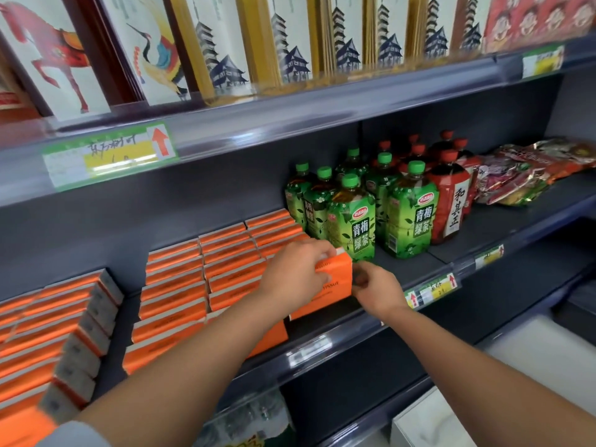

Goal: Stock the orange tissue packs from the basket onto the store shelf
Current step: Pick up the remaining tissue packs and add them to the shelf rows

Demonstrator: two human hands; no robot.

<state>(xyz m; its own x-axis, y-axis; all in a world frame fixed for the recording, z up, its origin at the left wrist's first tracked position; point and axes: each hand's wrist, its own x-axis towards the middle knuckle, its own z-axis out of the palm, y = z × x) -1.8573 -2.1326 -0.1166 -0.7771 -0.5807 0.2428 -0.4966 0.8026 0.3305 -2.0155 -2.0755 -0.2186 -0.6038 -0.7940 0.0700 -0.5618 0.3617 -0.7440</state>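
The held orange tissue pack (338, 279) is a flat, soft-sided rectangular block in glossy film with a pale strip along its top. It stands on its long edge near the front edge of the dark, matte shelf (409, 264). Its broad printed face looks out over that edge, and its long axis runs along the edge, a little tilted. The left hand (296, 269) grips it from above, fingers curled over the top edge. The right hand (375, 287) is close alongside, fingers bent against the pack's right end and apparently pinching it. Toward the shelf's left end, shiny shelved packs (225, 262) lie flat in tight rows from the back panel to the front edge. A further block of packs (48, 333) sits beyond a narrow gap. Just right of the held pack stand green tea bottles (353, 227), rounded plastic with green caps, the nearest almost touching it. Red-capped bottles (450, 204) and crinkly snack bags (522, 175) fill the right end. Bare shelf shows only in a strip before the bottles, behind the clear rail with its price label (432, 290).
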